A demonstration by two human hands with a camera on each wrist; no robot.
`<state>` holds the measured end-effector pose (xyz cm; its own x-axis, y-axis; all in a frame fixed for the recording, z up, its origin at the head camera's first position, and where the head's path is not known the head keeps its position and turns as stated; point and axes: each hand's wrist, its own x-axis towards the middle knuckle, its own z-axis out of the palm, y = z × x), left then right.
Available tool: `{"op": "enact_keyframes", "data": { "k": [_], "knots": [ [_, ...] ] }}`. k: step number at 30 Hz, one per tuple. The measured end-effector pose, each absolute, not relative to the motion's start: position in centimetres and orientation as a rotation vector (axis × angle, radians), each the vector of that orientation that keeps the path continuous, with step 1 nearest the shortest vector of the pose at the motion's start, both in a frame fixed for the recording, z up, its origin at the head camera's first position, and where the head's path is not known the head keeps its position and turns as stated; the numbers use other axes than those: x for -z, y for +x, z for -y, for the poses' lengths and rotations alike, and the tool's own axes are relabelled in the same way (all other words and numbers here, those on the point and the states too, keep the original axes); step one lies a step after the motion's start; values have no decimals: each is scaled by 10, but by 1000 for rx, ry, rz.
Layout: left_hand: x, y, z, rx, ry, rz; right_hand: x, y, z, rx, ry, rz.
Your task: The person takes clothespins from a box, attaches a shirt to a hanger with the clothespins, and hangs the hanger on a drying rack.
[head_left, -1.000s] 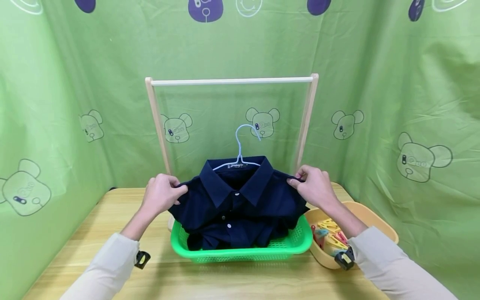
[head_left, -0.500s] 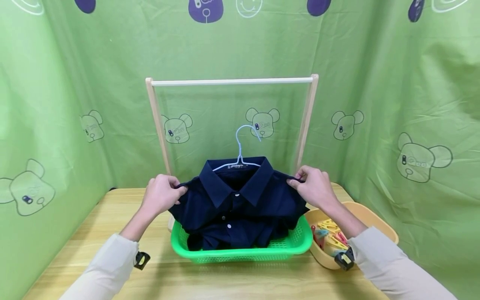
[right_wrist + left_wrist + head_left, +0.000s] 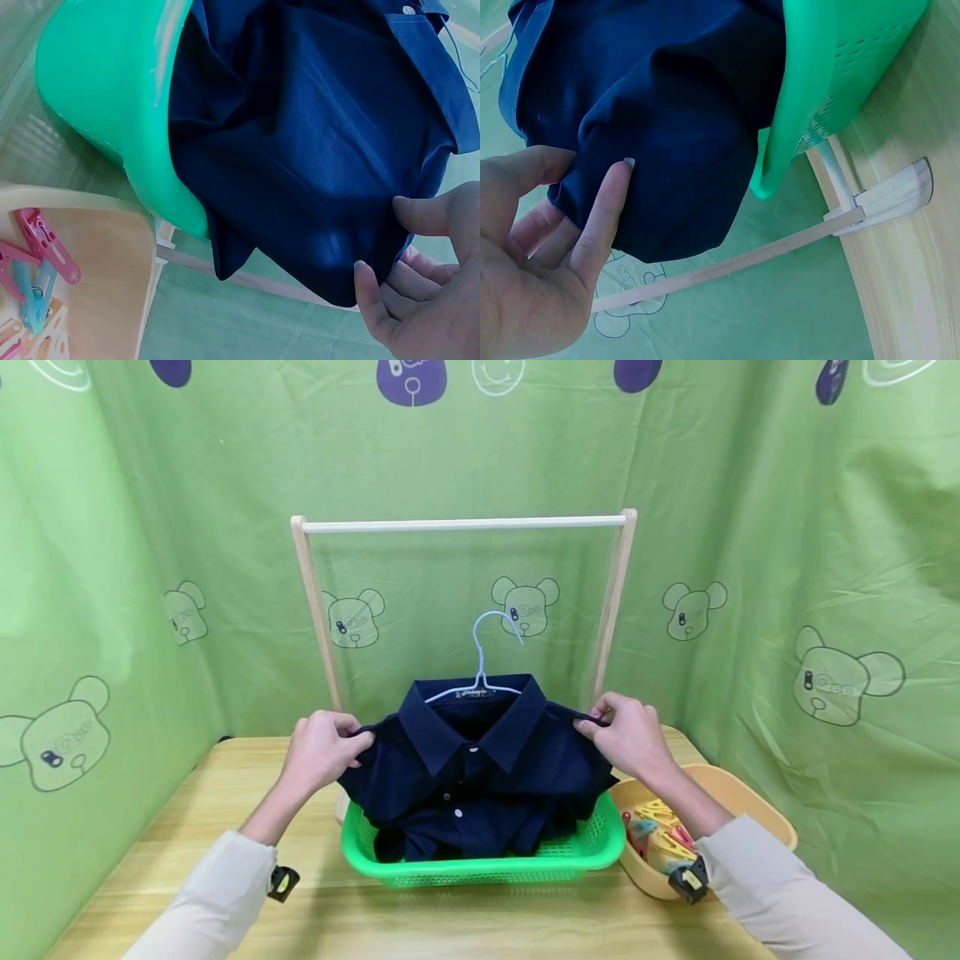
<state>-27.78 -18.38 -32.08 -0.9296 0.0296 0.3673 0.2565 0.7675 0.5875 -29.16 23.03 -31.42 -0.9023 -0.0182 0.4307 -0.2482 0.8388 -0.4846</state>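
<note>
A dark navy collared shirt (image 3: pixel 480 768) with pale buttons is spread between my two hands, its lower part bunched in a green plastic basket (image 3: pixel 480 870). My left hand (image 3: pixel 322 747) pinches the shoulder at the left, thumb against fingers. At the opposite shoulder, my right hand (image 3: pixel 630 735) pinches the cloth the same way. A light blue wire hanger (image 3: pixel 480 660) stands up from the collar, its hook bare; its arms disappear inside the shirt. In the right wrist view, the sleeve cloth (image 3: pixel 322 225) hangs down past the fingers.
Behind the basket stands a wooden rack with a white bar (image 3: pixel 465 525). An orange-tan bin (image 3: pixel 742 802) with coloured clothespins (image 3: pixel 663 835) sits to the right, under my right forearm. Green printed curtains (image 3: pixel 825 568) enclose the wooden table (image 3: pixel 225 793).
</note>
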Motion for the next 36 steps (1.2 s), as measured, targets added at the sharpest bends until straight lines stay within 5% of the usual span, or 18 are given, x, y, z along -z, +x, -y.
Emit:
{"op": "enact_keyframes", "data": {
  "k": [36],
  "knots": [
    [323,-277,190,900,-228,2554,311,-289,-248,-809,166,2556]
  ]
}}
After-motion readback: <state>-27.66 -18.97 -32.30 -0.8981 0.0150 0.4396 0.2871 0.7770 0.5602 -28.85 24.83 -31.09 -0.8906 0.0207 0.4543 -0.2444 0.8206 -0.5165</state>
